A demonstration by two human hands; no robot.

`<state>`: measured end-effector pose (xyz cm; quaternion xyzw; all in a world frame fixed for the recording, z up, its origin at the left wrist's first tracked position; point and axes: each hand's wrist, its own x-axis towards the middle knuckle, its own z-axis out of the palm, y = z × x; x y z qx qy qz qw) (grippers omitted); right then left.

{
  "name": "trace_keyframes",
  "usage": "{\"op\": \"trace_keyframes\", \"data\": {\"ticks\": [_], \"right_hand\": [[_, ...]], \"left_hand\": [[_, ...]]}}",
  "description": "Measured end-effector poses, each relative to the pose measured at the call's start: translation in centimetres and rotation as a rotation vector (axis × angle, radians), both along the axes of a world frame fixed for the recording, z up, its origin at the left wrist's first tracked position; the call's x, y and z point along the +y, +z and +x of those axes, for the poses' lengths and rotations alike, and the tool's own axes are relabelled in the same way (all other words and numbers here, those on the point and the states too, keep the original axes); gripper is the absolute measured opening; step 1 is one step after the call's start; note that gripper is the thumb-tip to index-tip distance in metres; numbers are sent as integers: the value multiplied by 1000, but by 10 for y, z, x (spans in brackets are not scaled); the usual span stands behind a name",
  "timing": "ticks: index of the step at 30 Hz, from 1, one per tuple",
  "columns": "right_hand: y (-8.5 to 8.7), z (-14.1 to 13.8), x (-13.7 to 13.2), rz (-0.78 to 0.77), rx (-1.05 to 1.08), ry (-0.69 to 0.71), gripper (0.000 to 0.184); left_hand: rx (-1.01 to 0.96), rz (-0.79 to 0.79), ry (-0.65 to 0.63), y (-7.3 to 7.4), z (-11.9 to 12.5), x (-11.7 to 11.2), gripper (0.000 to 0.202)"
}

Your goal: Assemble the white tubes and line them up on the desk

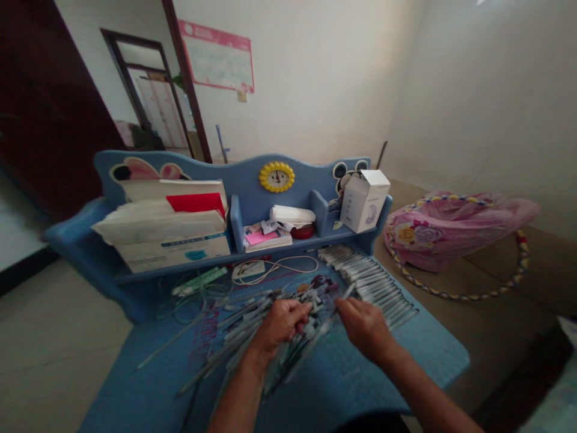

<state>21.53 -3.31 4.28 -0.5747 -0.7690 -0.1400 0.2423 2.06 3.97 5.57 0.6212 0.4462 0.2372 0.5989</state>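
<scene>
Right fingers (343, 308) pinching slender stick (348, 291), blue desk (360, 385)

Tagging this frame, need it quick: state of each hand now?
Left hand: curled closed; whether it holds anything cannot be told.
Right hand: closed, apparently pinching a slender pale piece.

Looks like a room in a home: furnished with a blue child-style desk (433, 355) bearing cartoon cutouts (146, 168) and a yellow flower-shaped clock (277, 177), near a wall poster (219, 57), dark door (49, 108), pink floral bundle (469, 240) and striped hoop (451, 296).
</scene>
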Motion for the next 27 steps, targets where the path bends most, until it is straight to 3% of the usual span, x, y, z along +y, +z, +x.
{"op": "trace_keyframes", "data": {"ticks": [3, 6, 10, 20, 24, 27], "right_hand": [[9, 48, 25, -315, -99, -375, 24], [13, 82, 47, -403, -134, -455, 23], [8, 98, 61, -480, -165, -455, 24], [1, 107, 72, -567, -192, -458, 31], [2, 97, 60, -540, -174, -453, 32], [-2, 75, 43, -512, -148, -396, 27]], "left_hand": [[19, 55, 87, 0, -8, 7, 39], [44, 92, 173, 0, -14, 10, 38], [103, 161, 210, -3, -16, 12, 38], [272, 343, 180, -15, -19, 18, 37], [347, 412, 149, -19, -19, 19, 32], [423, 475, 107, -21, -16, 18, 24]]}}
